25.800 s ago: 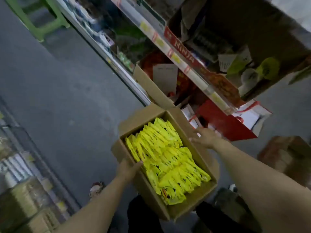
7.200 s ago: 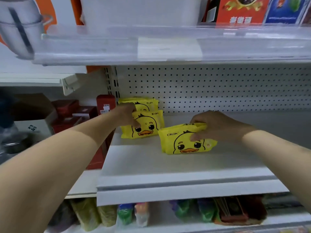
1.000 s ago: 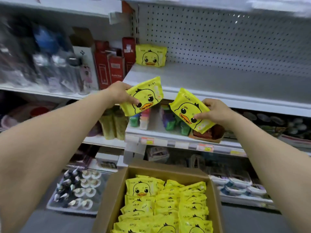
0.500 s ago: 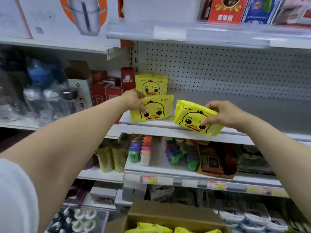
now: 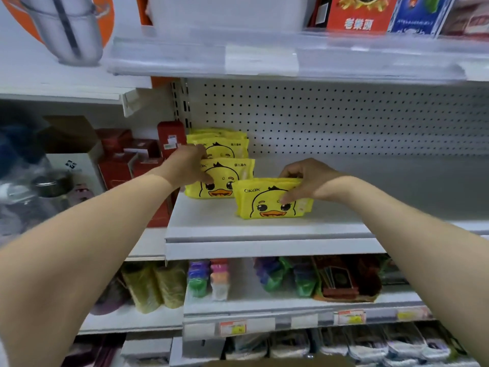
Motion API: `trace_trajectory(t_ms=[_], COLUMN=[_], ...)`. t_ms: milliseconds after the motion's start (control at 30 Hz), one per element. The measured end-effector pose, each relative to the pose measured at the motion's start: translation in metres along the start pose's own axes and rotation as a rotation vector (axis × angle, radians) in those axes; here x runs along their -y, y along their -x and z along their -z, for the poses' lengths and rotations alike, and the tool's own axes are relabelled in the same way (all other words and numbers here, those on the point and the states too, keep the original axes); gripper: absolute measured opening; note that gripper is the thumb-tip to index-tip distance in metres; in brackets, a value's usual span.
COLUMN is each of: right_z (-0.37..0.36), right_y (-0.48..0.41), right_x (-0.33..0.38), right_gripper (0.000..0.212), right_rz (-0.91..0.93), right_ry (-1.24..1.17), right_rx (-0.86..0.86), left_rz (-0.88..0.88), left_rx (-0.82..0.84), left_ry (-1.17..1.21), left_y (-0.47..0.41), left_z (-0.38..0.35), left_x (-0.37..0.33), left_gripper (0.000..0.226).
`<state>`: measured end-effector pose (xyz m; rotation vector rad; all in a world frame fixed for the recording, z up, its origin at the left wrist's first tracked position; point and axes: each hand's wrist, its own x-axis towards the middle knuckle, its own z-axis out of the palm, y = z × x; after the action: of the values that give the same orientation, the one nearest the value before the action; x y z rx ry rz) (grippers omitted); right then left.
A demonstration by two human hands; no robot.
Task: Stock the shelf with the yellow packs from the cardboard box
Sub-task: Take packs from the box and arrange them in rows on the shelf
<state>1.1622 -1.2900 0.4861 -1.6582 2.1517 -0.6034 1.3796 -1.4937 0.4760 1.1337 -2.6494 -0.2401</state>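
Yellow packs (image 5: 217, 144) stood stacked at the shelf's (image 5: 264, 235) back left corner; left hand (image 5: 185, 165) and right hand (image 5: 307, 178) each gripped another pack there. Most of the shelf remained unfilled.

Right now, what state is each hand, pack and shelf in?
left hand: closed on the left yellow pack, which stands upright on the shelf.
right hand: pinching the right yellow pack at its top edge.
left yellow pack: upright, duck face forward, in front of the back row.
right yellow pack: upright, nearest the shelf's front.
back row of packs: upright by the pegboard.
shelf: mostly bare to the right.
cardboard box: only its rim shows.
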Motion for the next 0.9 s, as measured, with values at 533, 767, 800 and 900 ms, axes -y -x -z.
trace_trajectory(t_ms=[533,767,800,900], right_z=[-0.018,-0.040,-0.041,-0.047], right_y=[-0.064,-0.106,-0.111,-0.125], right_x=[0.019,0.031,0.034,0.041], right_gripper=[0.033,0.046,0.048,0.050], right_rz=[0.083,0.084,0.092,0.095], right_ry=[-0.006,0.075,0.089,0.164], right_rx=[-0.177,-0.221,-0.229,-0.262], left_rz=[-0.041,-0.116,-0.114,-0.230], left_rx=[-0.266,-0.367,-0.440,-0.603], left_ry=[-0.103,0.079,0.189,0.318], left_y=[-0.063,-0.084,-0.085,-0.078], left_z=[-0.026,-0.027,-0.023,-0.013], left_x=[0.033,0.050,0.051,0.051], left_gripper=[0.064,0.050,0.044,0.052])
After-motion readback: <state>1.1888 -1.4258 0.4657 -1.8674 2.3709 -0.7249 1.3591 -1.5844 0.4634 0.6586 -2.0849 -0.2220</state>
